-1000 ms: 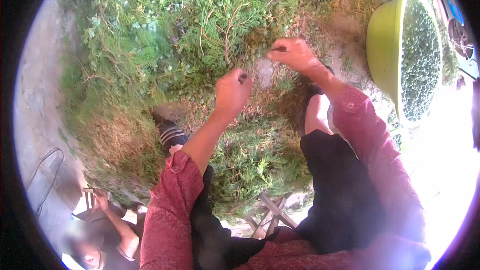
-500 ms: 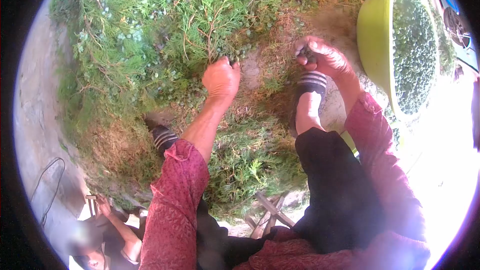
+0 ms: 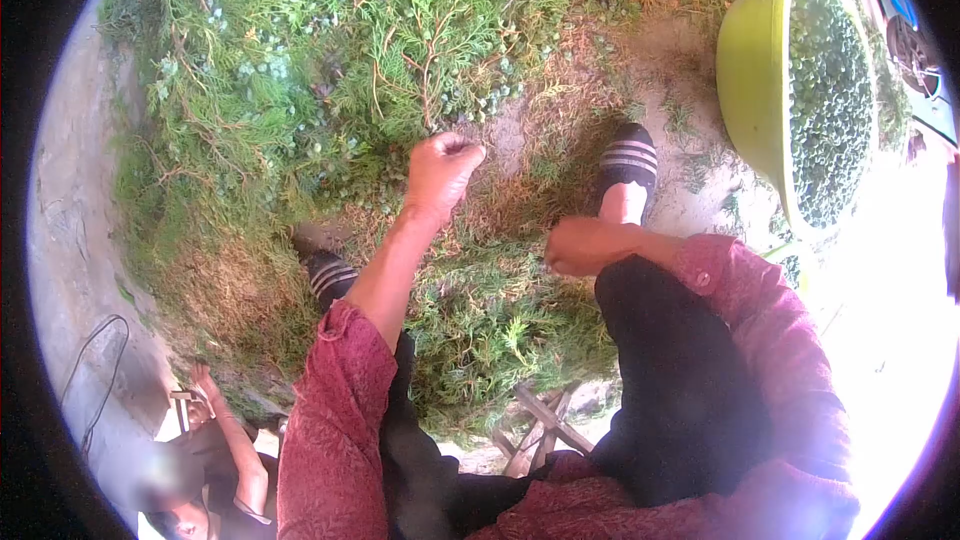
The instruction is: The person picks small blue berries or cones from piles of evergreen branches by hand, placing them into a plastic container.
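Note:
My left hand is closed at the near edge of a large heap of green conifer branches bearing small pale cones. Its fingers are pressed together around something I cannot make out. Lower and to the right, my right hand is closed above the cut sprigs, beside my right knee. Whatever lies in its curled fingers is hidden. A yellow-green tub at the right holds many small green cones.
My feet in dark striped shoes rest among the greenery. Wooden stool legs show below. Another person sits at the lower left, one arm stretched toward the heap. A looped wire lies on the concrete.
My right hand has moved down and left, from above my right shoe to beside the knee, and its fingers look more closed. My left hand has turned and shifted slightly down.

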A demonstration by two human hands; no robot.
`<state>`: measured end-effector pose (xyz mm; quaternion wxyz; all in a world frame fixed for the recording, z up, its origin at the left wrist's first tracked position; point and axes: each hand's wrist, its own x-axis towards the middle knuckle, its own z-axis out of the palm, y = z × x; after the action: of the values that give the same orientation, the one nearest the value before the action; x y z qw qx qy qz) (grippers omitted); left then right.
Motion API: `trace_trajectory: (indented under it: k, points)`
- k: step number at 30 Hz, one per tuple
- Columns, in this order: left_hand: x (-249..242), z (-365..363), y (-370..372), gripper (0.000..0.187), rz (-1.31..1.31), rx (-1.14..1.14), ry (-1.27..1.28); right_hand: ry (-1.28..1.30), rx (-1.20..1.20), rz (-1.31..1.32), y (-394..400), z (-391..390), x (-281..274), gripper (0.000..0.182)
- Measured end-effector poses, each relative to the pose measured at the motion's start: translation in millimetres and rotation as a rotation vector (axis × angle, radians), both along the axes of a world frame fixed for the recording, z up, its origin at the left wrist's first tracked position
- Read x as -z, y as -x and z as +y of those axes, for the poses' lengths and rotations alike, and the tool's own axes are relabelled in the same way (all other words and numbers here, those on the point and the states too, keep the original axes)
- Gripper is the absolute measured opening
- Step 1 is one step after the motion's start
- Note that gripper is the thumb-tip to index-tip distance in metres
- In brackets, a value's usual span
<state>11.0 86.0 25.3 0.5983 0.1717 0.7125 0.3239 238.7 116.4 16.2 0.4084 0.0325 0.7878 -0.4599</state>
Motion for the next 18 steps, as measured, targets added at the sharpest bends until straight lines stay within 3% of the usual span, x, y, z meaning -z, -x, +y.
trace_trajectory:
  k: [1, 3, 5, 7, 8, 9, 11, 12, 14, 16, 18]
  points:
    - [-0.7, -3.9, 3.2, 0.014, -0.001, -0.001, -0.001, -0.080, 0.186, 0.037, 9.0, 15.4, -24.3, 0.017]
    - [-1.4, -11.9, 14.2, 0.009, -0.553, -0.205, -0.050, -0.229, 0.462, 0.188, 13.2, 42.1, -27.8, 0.017]
    - [-6.3, -17.0, 19.1, 0.009, -0.637, -0.218, -0.058, -0.299, 0.549, 0.302, 10.7, 68.7, -15.5, 0.017]
    - [-15.8, -20.3, 21.1, 0.009, -0.720, -0.228, -0.067, -0.640, 0.812, 0.263, 17.1, 81.4, -17.1, 0.021]
    - [-21.3, -20.4, 21.2, 0.008, -0.758, -0.243, -0.049, -0.853, 0.251, -0.057, 26.4, 76.8, -15.6, 0.016]
    - [-23.8, -20.0, 22.0, 0.008, -0.795, -0.259, -0.030, -0.857, 0.248, -0.051, 27.2, 64.0, -11.5, 0.016]
    - [-22.9, -22.8, 22.6, 0.007, -0.842, -0.266, -0.055, -0.406, 0.200, 0.041, 20.8, 25.8, 2.0, 0.014]
    - [-26.5, -22.2, 22.9, 0.010, -0.825, -0.234, -0.066, -0.402, 0.198, 0.041, 25.9, 19.5, -3.5, 0.014]
    - [-27.1, -22.3, 25.6, 0.013, -0.806, -0.202, -0.082, -0.145, 0.243, 0.239, 38.8, 17.7, -18.2, 0.013]
    - [-25.1, -24.1, 26.6, 0.009, -0.818, -0.187, -0.119, -0.326, 0.651, 0.461, 45.2, 44.7, -9.4, 0.013]
    - [-25.7, -26.1, 26.1, 0.013, -0.829, -0.143, -0.126, -0.635, 0.522, 0.637, 58.1, 86.3, -11.1, 0.014]
